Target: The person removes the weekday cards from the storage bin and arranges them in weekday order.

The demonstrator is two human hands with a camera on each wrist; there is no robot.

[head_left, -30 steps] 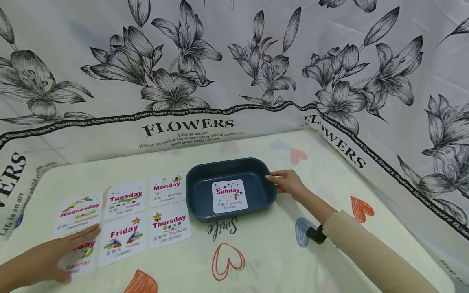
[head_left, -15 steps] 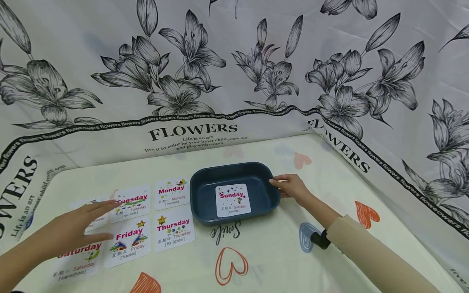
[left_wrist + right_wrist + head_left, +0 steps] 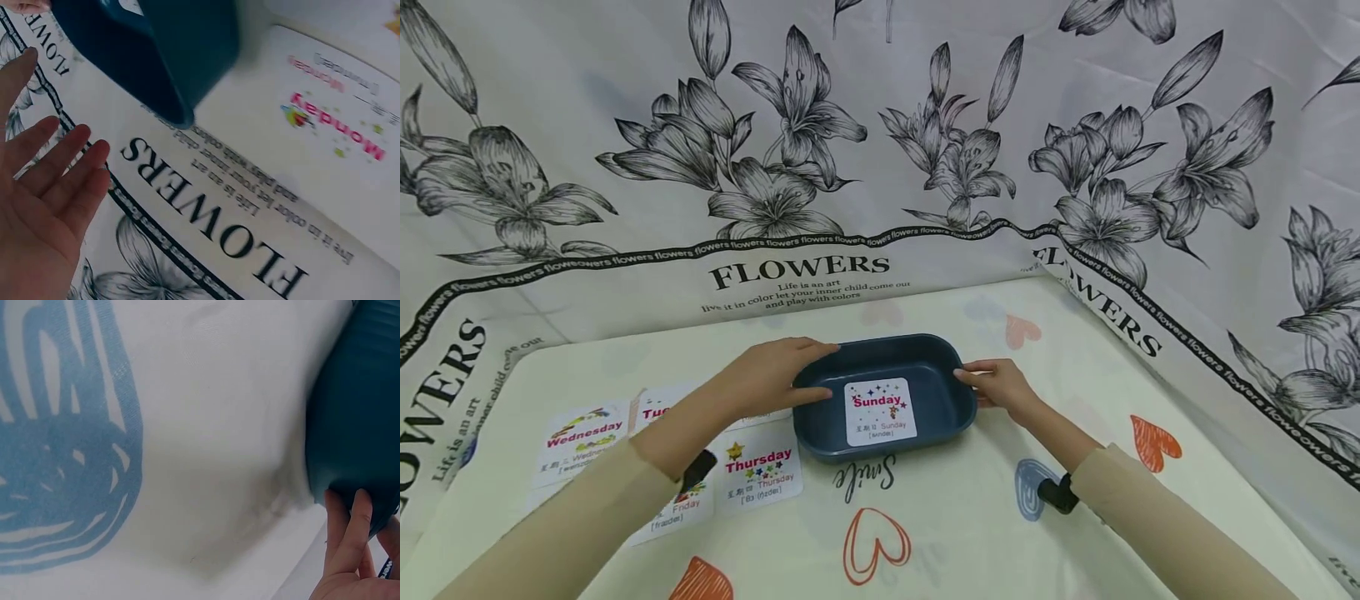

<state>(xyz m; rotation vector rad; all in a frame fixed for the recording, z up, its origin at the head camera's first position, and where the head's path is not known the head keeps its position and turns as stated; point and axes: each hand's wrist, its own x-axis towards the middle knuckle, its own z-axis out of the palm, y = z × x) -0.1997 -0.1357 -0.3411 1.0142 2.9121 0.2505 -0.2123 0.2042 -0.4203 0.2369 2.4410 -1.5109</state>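
Observation:
A dark blue rectangular tray [image 3: 940, 392] sits on the table with a white "Sunday" card [image 3: 880, 412] inside it. My right hand [image 3: 1006, 390] pinches the tray's right end, fingers on the outer wall, as the right wrist view also shows on the tray [image 3: 356, 419]. Over the tray's left end is my left hand [image 3: 763, 379], thumb and fingers spread. In the left wrist view the left hand [image 3: 50, 206] appears apart from the tray wall, holding nothing. Left of the tray lie the "Thursday" card [image 3: 762, 467] and the "Monday" card [image 3: 337, 125].
Further left are the "Wednesday" card [image 3: 583, 442], "Tuesday" card [image 3: 653, 407] and "Friday" card [image 3: 681, 518], partly covered by my left arm. The "Saturday" card is hidden. A flower-printed curtain [image 3: 820, 317] borders the back and right of the heart-patterned tablecloth [image 3: 970, 525].
My left hand has moved from above the cards at left, rightward to the tray's left end. My right hand keeps its hold; the tray and Sunday card stay in place.

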